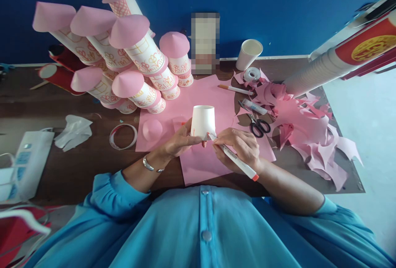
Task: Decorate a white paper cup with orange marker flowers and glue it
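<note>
Nearby, scissors, pink scraps right of hands holding cup, marker.

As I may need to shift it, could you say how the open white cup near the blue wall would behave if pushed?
The cup looks thin-walled, so it is probably light and slides easily. Its base seems narrower than its rim, so a high push could tip it. On its side, its round wall would likely roll.
</note>
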A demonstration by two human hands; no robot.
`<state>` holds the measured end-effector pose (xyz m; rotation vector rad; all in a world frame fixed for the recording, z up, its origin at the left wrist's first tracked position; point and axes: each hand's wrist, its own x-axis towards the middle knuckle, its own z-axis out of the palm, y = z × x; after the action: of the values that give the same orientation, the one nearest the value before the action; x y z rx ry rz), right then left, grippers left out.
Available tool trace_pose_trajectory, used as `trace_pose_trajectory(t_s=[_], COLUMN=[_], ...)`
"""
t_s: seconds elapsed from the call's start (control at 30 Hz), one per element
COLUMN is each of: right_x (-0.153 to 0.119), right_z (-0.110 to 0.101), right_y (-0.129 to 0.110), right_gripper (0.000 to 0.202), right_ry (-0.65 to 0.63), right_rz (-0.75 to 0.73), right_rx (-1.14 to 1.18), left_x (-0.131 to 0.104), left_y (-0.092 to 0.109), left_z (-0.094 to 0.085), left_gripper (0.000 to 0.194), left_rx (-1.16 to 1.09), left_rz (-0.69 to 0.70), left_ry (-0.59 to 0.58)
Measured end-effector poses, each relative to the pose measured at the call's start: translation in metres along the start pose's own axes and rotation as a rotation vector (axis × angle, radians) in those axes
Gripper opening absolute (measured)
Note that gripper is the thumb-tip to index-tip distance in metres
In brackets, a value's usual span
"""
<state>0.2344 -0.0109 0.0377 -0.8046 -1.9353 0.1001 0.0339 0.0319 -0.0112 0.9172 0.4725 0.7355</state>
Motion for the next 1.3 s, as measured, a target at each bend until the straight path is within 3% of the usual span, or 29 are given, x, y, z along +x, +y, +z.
trace_pose_trajectory(t_s=[0.63,1.07,1.3], right_x=[-0.0012,0.0000,0.0038], right_z=[-0.0001,0.0003,-0.0008], right_y=[0.0005,-0.0012,-0.0007], right_gripper=[0.016,0.017,0.020], right_ry=[0.009,0.029,0.103], right_rz=[0.014,0.001,0.013], right_rx=[-0.030,-0.011,0.019], left_x=[-0.0007,0.0006,-0.0010], left_y=[0.0004,0.0020,-0.0011], left_z=[-0.0009,0.0023,-0.0010], left_gripper=[0.041,0.031,0.050], left_rx=[0.023,0.007,-0.097], left_rz=[-0.035,-0.001,-0.017], left_ry=[0.000,0.005,0.056])
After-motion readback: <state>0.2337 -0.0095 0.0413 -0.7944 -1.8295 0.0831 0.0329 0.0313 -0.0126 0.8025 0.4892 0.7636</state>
